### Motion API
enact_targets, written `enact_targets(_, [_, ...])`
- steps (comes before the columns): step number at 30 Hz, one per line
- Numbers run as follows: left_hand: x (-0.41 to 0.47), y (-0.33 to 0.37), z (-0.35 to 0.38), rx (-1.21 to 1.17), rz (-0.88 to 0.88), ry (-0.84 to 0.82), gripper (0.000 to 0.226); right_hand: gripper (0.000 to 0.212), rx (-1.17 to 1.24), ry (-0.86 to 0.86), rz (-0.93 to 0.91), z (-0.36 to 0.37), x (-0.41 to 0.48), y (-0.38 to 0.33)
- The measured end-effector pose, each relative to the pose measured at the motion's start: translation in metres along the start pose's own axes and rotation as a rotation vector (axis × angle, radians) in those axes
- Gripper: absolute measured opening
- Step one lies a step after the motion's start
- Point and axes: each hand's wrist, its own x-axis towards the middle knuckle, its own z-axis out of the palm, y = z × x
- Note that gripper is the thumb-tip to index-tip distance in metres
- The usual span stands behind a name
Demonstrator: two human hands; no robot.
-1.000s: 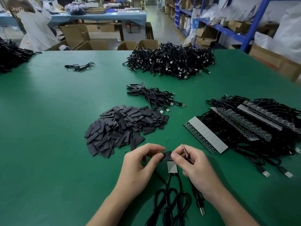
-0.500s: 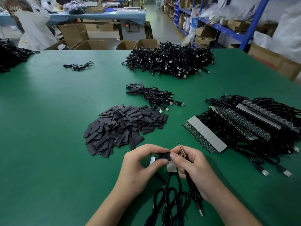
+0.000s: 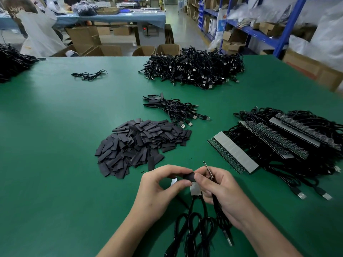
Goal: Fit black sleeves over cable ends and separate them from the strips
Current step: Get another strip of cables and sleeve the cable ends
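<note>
While the left hand (image 3: 163, 184) pinches the black sleeve (image 3: 189, 176), the right hand (image 3: 219, 186), at 3 o'clock, grips the cable end (image 3: 195, 188).

Head camera: one wide-angle view, facing forward and down, close above the green desk (image 3: 55, 164); shelving beyond.

Beyond my hands: one sleeve pile (image 3: 141, 145), three cable heaps (image 3: 193, 68), one loose cable (image 3: 89, 75), several strips (image 3: 233, 153) rightward.
</note>
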Motion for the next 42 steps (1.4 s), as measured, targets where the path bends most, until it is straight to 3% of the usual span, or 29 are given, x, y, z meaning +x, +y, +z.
enact_targets(23, [0.0004,-0.0021,0.0005,-0.025,-0.017,-0.002,0.023,0.005,0.003,0.004,0.028,-0.0022,0.0013,0.0027])
enact_targets(33, [0.0006,-0.0017,0.0001,-0.022,-0.004,0.002,0.019,0.025,0.005,-0.008,0.039,-0.0048,0.0025,0.0051])
enact_targets(42, [0.0004,-0.0016,-0.0007,0.014,0.013,0.005,0.019,0.010,0.016,0.007,0.048,-0.0035,0.0020,0.0027])
